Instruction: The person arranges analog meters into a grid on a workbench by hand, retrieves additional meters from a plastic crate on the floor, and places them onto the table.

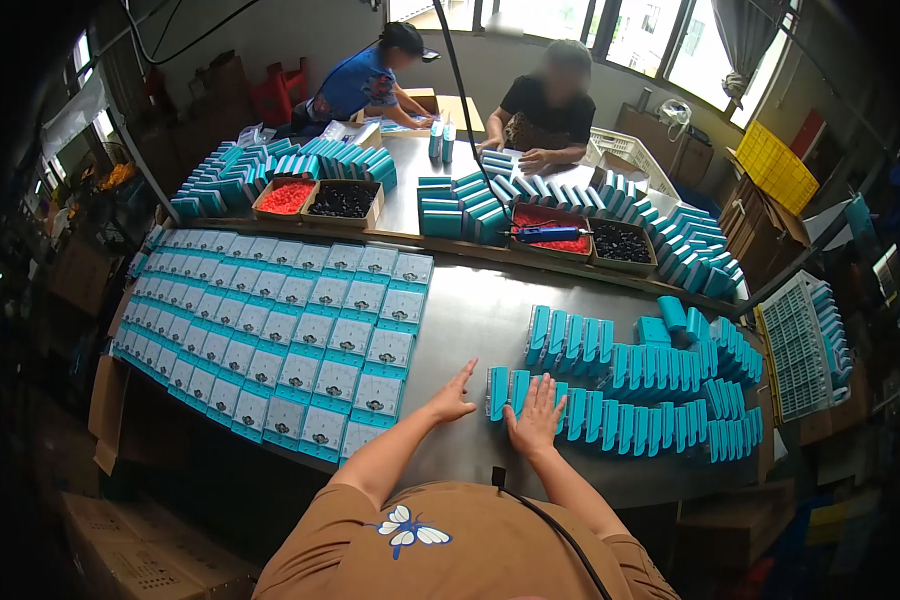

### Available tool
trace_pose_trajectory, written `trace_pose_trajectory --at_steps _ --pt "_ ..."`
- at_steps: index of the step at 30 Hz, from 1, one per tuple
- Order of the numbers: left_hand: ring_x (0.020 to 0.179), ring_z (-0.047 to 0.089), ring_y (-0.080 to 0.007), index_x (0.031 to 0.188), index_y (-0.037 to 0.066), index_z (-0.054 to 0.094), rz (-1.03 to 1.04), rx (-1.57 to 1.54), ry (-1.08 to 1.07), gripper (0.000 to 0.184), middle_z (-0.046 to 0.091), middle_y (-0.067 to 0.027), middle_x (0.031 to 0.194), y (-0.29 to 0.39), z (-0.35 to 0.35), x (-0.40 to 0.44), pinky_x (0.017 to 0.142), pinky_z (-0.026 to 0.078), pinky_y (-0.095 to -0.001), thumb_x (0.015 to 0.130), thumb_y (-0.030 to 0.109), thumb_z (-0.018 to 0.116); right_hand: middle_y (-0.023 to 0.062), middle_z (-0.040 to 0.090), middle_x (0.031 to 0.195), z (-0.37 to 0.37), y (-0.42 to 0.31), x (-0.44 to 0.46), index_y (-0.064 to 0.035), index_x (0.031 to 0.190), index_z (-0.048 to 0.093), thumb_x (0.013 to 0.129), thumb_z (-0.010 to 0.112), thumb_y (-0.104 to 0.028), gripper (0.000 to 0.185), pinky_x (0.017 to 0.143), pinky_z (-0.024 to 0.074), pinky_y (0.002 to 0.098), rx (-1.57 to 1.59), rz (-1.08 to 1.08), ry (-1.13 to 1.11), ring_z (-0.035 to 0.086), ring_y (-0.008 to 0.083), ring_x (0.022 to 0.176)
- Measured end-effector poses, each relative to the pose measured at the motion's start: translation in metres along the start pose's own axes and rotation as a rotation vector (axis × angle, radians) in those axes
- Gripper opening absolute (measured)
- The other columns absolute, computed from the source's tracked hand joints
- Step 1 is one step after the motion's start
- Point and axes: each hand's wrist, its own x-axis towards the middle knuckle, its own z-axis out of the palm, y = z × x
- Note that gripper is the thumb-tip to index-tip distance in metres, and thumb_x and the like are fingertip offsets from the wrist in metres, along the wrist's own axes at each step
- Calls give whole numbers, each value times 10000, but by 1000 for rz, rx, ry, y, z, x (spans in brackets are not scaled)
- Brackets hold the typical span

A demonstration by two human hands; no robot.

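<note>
Near the middle of the metal table [460, 305], my left hand [453, 395] is held with its fingers apart and nothing in it. My right hand [535, 415] lies with spread fingers against the front row of upright teal cases [595, 415], close to that row's left end. Behind this row stands a second row of teal cases [570, 340]. To the left, many flat teal units with clear covers [300, 370] lie in a tight grid. My left hand is between the grid and the rows, touching neither.
Across the table, two people [355, 85] [550, 105] work beside more teal cases [465, 205]. Boxes of red parts [286, 197] and black parts [342, 199] line the divider. A blue tool [545, 235] rests on another box. A white crate [795, 350] stands at right.
</note>
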Motion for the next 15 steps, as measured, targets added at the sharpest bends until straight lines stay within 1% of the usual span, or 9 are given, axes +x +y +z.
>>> trace_pose_trajectory --at_steps 2,3,6,7,9,10,12,14,15 --pt "1142 641 -330 1606 227 87 113 -88 -144 1126 437 -203 1512 -8 23 19 978 520 -399 735 173 801 228 82 1659 -1 3 0 19 1578 159 954 513 -564 924 1195 -10 617 3 6 -15 50 375 1543" --pt "1236 589 -331 1578 187 161 -157 -309 -220 1156 448 -223 1492 16 20 18 996 510 -419 661 176 865 230 97 1655 -3 3 0 17 1577 156 956 531 -532 910 1197 4 613 9 9 -13 63 374 1542" --pt "1228 588 -341 1524 144 221 136 -87 -78 1127 467 -221 1469 -14 30 32 978 520 -423 624 214 895 230 100 1655 1 12 0 12 1579 152 960 528 -520 899 1208 16 583 -7 -60 19 65 378 1541" --pt "1201 596 -349 1443 109 313 -57 -154 -148 1038 510 -198 1420 14 16 26 961 526 -417 595 215 903 235 97 1653 3 15 1 20 1576 146 960 531 -519 905 1214 21 564 137 -59 71 65 380 1541" --pt "1138 625 -348 1411 103 356 88 -25 -37 992 548 -179 1366 2 16 25 946 528 -420 579 204 888 239 80 1654 8 16 2 35 1574 118 930 554 -570 985 1225 17 530 319 39 200 41 377 1543" --pt "1133 620 -352 1375 99 391 55 0 36 946 566 -177 1327 14 6 16 944 527 -423 563 193 866 239 65 1656 11 12 5 42 1575 96 900 573 -622 1060 1230 8 516 350 136 277 18 373 1545" --pt "1152 567 -343 1363 121 443 49 210 49 921 577 -153 1256 36 -19 -14 965 480 -447 547 222 859 259 51 1651 -14 -11 8 73 1563 94 829 616 -692 1182 1219 -6 555 133 325 71 -5 384 1544" --pt "1161 536 -331 1350 138 480 163 594 -32 908 578 -136 1206 65 -53 -48 977 447 -452 533 238 864 273 60 1645 -27 -26 11 94 1551 127 781 637 -726 1235 1203 -19 601 -181 353 -97 -13 407 1537" --pt "1160 526 -329 1345 142 493 161 661 -128 902 573 -132 1184 71 -59 -67 978 432 -450 529 243 864 285 65 1642 -13 -24 15 98 1543 165 766 657 -713 1226 1186 -23 641 -257 330 -59 -20 423 1533"
